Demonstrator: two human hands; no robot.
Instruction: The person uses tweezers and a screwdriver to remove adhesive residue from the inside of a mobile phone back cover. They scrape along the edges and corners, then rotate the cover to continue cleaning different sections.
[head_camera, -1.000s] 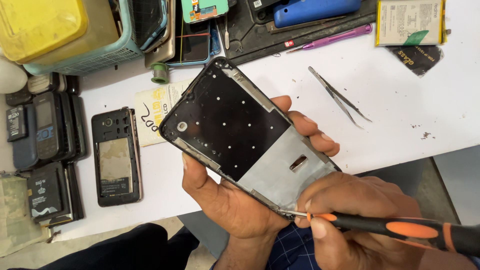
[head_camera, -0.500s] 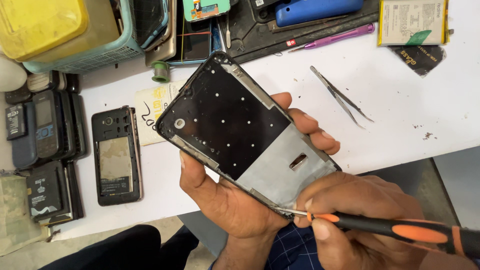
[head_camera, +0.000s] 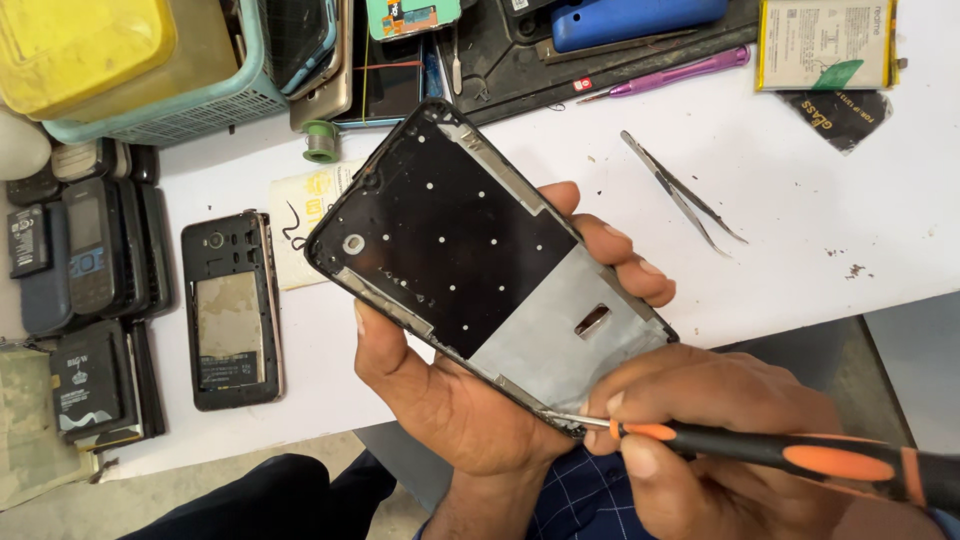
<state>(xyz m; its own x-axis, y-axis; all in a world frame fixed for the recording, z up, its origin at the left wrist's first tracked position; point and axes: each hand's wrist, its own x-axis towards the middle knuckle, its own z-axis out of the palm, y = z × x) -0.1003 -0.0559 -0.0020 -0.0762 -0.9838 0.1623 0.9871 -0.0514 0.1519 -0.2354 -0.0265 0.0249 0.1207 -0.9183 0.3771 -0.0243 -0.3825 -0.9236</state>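
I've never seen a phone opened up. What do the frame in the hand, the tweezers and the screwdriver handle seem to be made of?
Phone frame: probably metal, matt black above and dull grey sheet below, with a black, likely plastic, rim. Tweezers: thin, shiny silver prongs, most likely steel. Screwdriver handle: black and orange with a soft sheen, apparently plastic or rubber.

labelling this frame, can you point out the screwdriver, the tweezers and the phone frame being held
screwdriver (head_camera: 780, 455), head view, on its black and orange handle
tweezers (head_camera: 682, 192), head view, midway along the two metal arms
phone frame (head_camera: 450, 240), head view, on the black inner panel
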